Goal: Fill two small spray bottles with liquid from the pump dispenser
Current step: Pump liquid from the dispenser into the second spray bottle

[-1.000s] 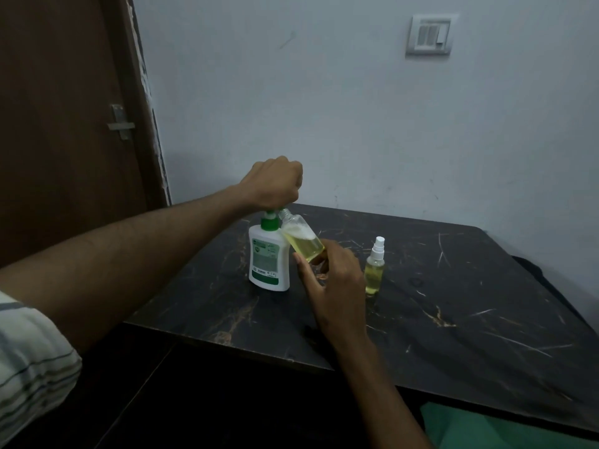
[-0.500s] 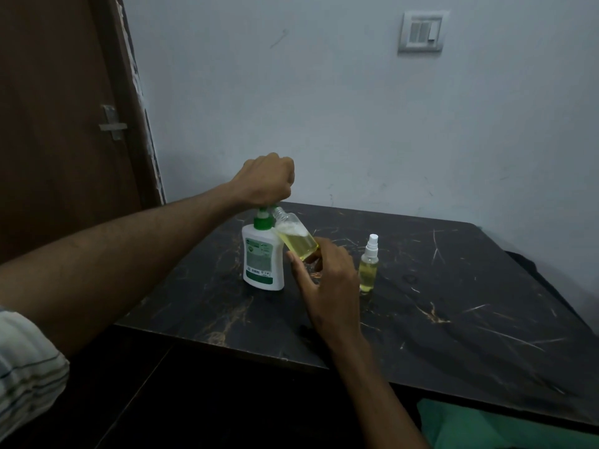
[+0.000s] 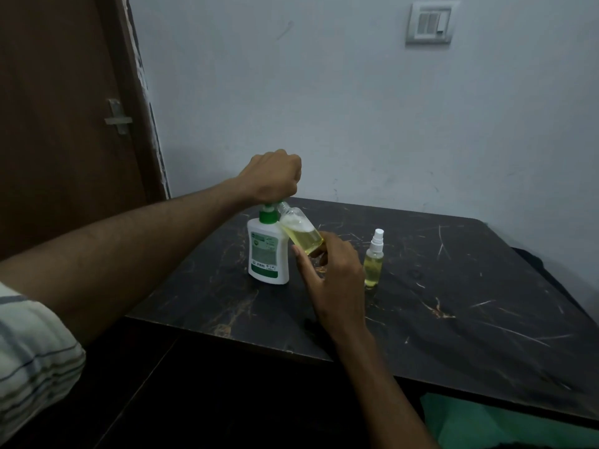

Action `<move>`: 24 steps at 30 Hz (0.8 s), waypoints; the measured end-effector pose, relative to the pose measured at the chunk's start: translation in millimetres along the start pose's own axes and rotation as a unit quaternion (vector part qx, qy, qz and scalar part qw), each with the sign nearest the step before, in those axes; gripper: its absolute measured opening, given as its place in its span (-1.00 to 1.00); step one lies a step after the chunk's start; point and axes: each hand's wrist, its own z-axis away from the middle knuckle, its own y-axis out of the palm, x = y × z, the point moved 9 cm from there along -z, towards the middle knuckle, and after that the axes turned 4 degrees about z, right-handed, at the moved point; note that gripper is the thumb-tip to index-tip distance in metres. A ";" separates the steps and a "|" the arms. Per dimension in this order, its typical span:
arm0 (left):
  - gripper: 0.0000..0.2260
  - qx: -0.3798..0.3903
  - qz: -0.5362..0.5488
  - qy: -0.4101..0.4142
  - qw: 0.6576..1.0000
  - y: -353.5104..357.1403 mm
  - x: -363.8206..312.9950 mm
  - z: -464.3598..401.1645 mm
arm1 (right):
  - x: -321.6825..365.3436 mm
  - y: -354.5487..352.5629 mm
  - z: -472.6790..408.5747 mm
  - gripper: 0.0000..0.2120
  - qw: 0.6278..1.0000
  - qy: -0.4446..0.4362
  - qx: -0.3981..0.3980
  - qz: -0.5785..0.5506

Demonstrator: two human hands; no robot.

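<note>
A white pump dispenser (image 3: 267, 254) with a green collar stands on the dark table (image 3: 453, 306). My left hand (image 3: 274, 176) sits as a fist on its pump head, which it hides. My right hand (image 3: 330, 270) grips an uncapped small bottle (image 3: 299, 230) holding yellow liquid with foam on top. That bottle is tilted, its open mouth up against the pump's spout under my left fist. A second small spray bottle (image 3: 373, 260), capped in white and holding yellow liquid, stands upright just right of my right hand.
The table's near edge (image 3: 259, 343) runs diagonally below my arms. A brown door (image 3: 64, 108) with a metal latch is at the left. A grey wall with a switch plate (image 3: 429, 22) is behind the table. Green cloth (image 3: 486, 419) shows under the table.
The camera view shifted slightly. My left fist stays on the pump head and my right hand keeps the tilted bottle at the spout; the foam and liquid look about the same.
</note>
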 end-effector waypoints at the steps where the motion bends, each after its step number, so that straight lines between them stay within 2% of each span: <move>1: -0.75 0.001 -0.001 0.001 1.000 -0.4 0.1 0.0 | 0.4 -0.5 0.1 -0.65 1.000 0.001 -0.001 -0.001; 7: -0.66 -0.015 0.021 0.009 1.000 -7.5 -1.2 0.3 | -0.6 0.9 -0.9 -0.64 1.000 0.000 0.001 0.001; 11: -0.72 -0.010 0.022 -0.005 1.000 -2.9 2.1 0.4 | 1.5 -1.0 -0.3 -0.66 1.000 -0.004 -0.002 -0.003; 20: -0.71 0.000 0.030 0.007 1.000 -4.1 -2.2 2.1 | 1.2 -1.6 -0.3 -0.67 1.000 -0.007 -0.004 0.004; 24: -0.71 -0.001 0.024 0.008 1.000 -7.2 -2.9 2.5 | -0.5 -1.2 0.0 -0.60 1.000 0.002 0.002 0.000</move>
